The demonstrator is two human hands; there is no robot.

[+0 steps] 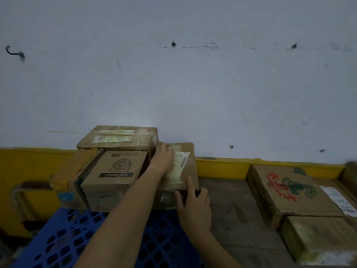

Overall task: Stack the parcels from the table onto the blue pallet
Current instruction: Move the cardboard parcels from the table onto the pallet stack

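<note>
Item 1, taped parcel (186, 167): brown carton with clear tape and a white label, under both hands at the right end of the row of cartons on the blue pallet (63, 238). Something dark and glossy shows beneath its near edge, possibly another parcel; the view is too dim to be sure.

Item 2, left hand (163, 157): palm flat on top of the taped parcel, on its left half, fingers stretched toward the far edge. The fingertips are blurred.

Item 3, right hand (193, 202): at the near edge of the same parcel, fingers spread, forefinger straight on the top face, thumb against the front face.

Item 4, USB fan box (116, 171): just left of the left hand, touching the taped parcel's side.

Item 5, labelled carton (119, 138): beyond the fan box, left of and behind the left hand.

Item 6, carton with blue sticker (71, 182): further left, tilted against the fan box.

Item 7, table (228, 206): right of the right hand, bearing a red-lettered parcel (286, 190) and a taped near parcel (320, 235), both well apart from the hands.
</note>
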